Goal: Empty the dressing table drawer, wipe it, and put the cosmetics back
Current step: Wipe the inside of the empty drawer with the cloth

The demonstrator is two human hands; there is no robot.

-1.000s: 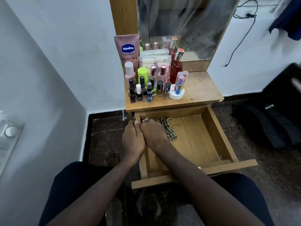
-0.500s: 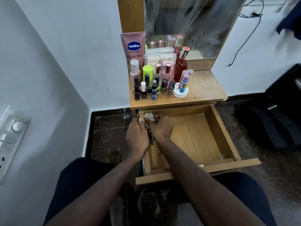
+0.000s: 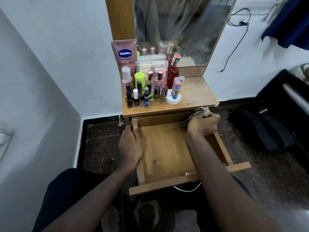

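Two hands | right hand (image 3: 203, 123) grips one cloth (image 3: 201, 112) | left hand (image 3: 131, 146) holds one drawer (image 3: 167, 158) wall

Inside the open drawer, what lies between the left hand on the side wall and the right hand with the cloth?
Only bare wooden drawer floor, in the head view. The left hand holds the left wall; the right hand grips the cloth at the far right corner.

The wooden drawer (image 3: 167, 153) stands pulled out, bare inside; a checked cloth (image 3: 199, 113) sits bunched at its far right corner; cosmetics (image 3: 147, 87) crowd the bench's left.
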